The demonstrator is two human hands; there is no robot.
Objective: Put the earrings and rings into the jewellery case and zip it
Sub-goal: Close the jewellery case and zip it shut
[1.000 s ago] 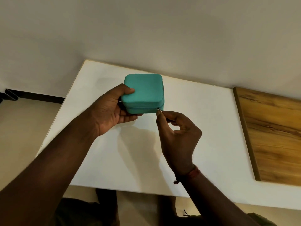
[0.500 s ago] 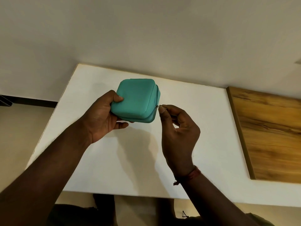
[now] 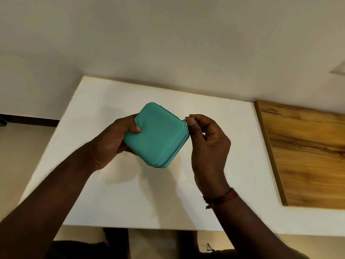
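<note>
A teal square jewellery case (image 3: 156, 134) is held tilted in the air above the white table (image 3: 115, 193). Its lid is closed. My left hand (image 3: 113, 141) grips its left side, thumb on the lid. My right hand (image 3: 207, 146) pinches the small metal zip pull (image 3: 186, 119) at the case's far right corner, between thumb and forefinger. The zip along the right side (image 3: 176, 152) looks closed. No earrings or rings show anywhere.
A wooden panel (image 3: 306, 154) lies on the table's right part. A plain wall (image 3: 168, 43) stands behind the table. The floor (image 3: 16, 146) shows to the left, and my legs show below the table's near edge.
The case has turned clockwise and tilted in my left hand. My right hand has drawn the zip pull from the near right corner along the right side to the far right corner.
</note>
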